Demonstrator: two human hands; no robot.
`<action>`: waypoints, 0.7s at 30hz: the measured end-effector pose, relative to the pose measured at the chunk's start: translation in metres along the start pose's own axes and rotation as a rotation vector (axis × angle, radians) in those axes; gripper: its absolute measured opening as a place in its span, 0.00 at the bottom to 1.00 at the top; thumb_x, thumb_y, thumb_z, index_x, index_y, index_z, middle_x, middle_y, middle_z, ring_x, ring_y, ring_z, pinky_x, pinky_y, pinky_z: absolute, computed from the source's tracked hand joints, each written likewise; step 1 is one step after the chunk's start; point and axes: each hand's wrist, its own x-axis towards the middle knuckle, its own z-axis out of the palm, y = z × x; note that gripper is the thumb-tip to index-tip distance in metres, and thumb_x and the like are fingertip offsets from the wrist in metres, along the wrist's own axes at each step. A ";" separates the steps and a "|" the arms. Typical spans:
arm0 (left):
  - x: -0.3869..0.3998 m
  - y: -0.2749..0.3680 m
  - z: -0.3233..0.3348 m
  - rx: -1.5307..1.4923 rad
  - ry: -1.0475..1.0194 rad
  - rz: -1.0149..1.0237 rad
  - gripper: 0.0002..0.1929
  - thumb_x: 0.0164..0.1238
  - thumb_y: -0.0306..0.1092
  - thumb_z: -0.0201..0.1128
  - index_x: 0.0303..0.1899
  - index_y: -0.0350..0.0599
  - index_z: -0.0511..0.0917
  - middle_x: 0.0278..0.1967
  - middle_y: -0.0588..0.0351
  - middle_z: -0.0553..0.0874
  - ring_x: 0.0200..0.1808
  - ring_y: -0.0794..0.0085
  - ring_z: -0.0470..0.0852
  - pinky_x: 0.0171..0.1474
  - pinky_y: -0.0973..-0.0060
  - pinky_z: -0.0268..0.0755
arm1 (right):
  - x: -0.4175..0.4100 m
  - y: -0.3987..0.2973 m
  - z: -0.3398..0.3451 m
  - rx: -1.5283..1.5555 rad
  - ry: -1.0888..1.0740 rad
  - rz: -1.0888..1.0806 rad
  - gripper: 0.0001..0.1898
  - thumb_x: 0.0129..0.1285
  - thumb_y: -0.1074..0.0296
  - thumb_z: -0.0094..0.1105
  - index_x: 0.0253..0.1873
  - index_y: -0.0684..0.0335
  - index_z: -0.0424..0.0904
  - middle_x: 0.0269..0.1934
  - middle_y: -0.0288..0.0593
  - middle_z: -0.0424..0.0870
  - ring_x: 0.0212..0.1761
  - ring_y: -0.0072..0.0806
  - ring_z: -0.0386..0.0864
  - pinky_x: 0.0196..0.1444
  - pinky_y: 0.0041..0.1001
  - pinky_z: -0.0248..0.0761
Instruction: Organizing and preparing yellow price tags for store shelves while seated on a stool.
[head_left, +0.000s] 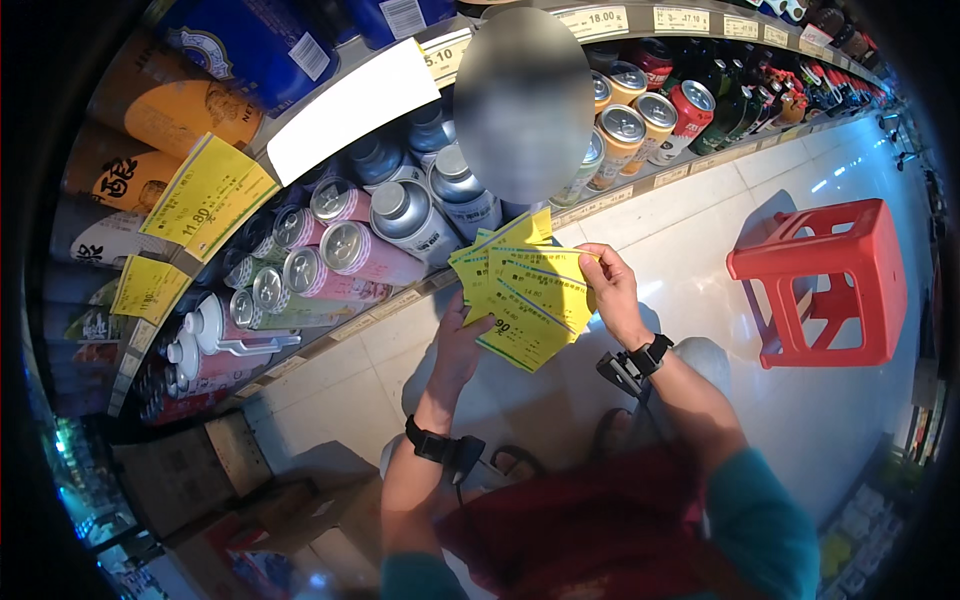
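Note:
Several yellow paper price tags (529, 300) with printed writing are fanned out and overlapping in front of me. My left hand (459, 341) grips the lower left of the fan, its thumb on top. At the upper right corner, my right hand (611, 289) pinches the tags between thumb and fingers. Just beyond them runs a shelf of drink cans, with pink cans (352, 251) and silver-capped bottles (412, 217) nearest my left hand. A blurred oval covers part of the shelf above the tags.
A red plastic stool (821, 285) stands on the tiled floor (750, 172) to the right. Cardboard boxes (330, 517) lie at the lower left. Yellow price tags (210, 196) hang on the upper shelf edge beside a blank white strip (352, 112). Orange-topped cans (622, 127) and green bottles continue rightward.

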 end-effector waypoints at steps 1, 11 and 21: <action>0.000 0.000 0.000 0.000 0.000 -0.001 0.28 0.53 0.13 0.51 0.59 0.43 0.62 0.50 0.56 0.73 0.52 0.72 0.72 0.54 0.73 0.66 | 0.000 0.000 0.000 0.000 0.001 0.001 0.09 0.65 0.69 0.49 0.46 0.65 0.74 0.29 0.28 0.76 0.27 0.08 0.66 0.29 0.12 0.61; 0.002 -0.004 -0.004 0.023 -0.010 -0.006 0.27 0.54 0.14 0.52 0.58 0.43 0.63 0.50 0.55 0.73 0.52 0.72 0.72 0.54 0.73 0.65 | 0.003 0.006 -0.001 -0.086 0.085 -0.087 0.09 0.65 0.67 0.50 0.45 0.65 0.74 0.28 0.28 0.75 0.25 0.08 0.65 0.27 0.12 0.60; -0.002 0.002 -0.002 -0.115 -0.016 -0.010 0.25 0.53 0.15 0.53 0.56 0.40 0.65 0.47 0.55 0.75 0.50 0.73 0.73 0.53 0.75 0.64 | 0.023 -0.025 -0.045 0.394 0.426 -0.272 0.08 0.66 0.67 0.47 0.46 0.63 0.67 0.39 0.35 0.75 0.37 0.15 0.70 0.38 0.19 0.67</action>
